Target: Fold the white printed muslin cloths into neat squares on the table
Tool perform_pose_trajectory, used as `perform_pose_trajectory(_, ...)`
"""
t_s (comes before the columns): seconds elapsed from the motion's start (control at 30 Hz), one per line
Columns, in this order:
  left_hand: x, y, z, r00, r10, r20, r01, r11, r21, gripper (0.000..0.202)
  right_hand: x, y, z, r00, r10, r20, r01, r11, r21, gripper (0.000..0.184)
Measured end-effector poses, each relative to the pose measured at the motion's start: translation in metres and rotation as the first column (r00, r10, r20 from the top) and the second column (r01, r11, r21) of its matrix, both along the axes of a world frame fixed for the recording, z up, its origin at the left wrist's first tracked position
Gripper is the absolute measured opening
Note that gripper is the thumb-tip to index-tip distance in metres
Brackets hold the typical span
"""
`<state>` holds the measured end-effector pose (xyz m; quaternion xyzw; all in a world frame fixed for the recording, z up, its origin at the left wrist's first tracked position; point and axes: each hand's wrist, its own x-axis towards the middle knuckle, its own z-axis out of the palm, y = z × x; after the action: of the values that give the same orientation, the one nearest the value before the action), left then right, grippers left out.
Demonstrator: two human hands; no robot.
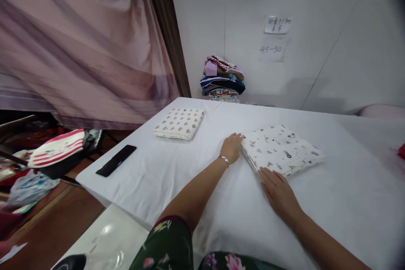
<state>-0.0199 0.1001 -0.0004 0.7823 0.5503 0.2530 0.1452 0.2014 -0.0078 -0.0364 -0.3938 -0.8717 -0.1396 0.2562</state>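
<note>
A folded white cloth with small grey printed shapes lies on the white-covered table, turned at an angle. At its left corner, the fingertips of my left hand touch the edge, fingers stretched out. My right hand rests along the near corner, its straight fingers lying on the cloth's edge; the thumb is hard to make out. Farther left lies a second folded cloth, white with a grey-green print, apart from both hands.
A flat black object lies near the table's left edge. Folded fabrics are stacked by the wall beyond the table. A pink curtain hangs at left, above bags and cloths on the floor. Paper notes are on the wall.
</note>
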Motion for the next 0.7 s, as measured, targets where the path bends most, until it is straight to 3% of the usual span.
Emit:
perform_pose_trajectory(0.1, 0.004, -0.014, -0.011, 0.961, -0.166, -0.223, 0.173, 0.985, 0.013, 0.070, -0.001, 0.000, -0.001, 1.000, -0.010, 0.006, 0.010, 1.000, -0.006, 0.037)
perform_pose_trajectory(0.2, 0.005, -0.017, -0.017, 0.938, -0.159, -0.306, 0.149, 0.987, -0.055, 0.073, -0.002, 0.001, -0.004, 0.999, -0.029, 0.027, 0.030, 0.999, -0.021, 0.037)
perform_pose_trajectory(0.37, 0.006, -0.017, -0.008, 0.936, -0.131, -0.326, 0.115, 0.991, -0.069, 0.075, -0.004, 0.000, -0.003, 0.998, -0.045, 0.053, 0.046, 0.999, -0.026, 0.037)
perform_pose_trajectory(0.5, 0.016, -0.031, 0.001, 0.937, -0.090, -0.337, 0.064, 0.994, -0.086, 0.075, -0.008, -0.001, 0.003, 0.997, -0.065, 0.047, 0.068, 0.996, -0.066, 0.038)
perform_pose_trajectory(0.63, 0.032, -0.058, -0.003, 0.928, -0.181, -0.326, 0.194, 0.981, 0.008, 0.068, -0.009, -0.002, 0.007, 0.997, -0.074, 0.025, 0.076, 0.990, -0.118, 0.040)
perform_pose_trajectory(0.7, 0.036, -0.068, -0.008, 0.923, -0.210, -0.323, 0.220, 0.975, -0.004, 0.068, -0.010, -0.002, 0.008, 0.997, -0.075, 0.009, 0.076, 0.986, -0.146, 0.042)
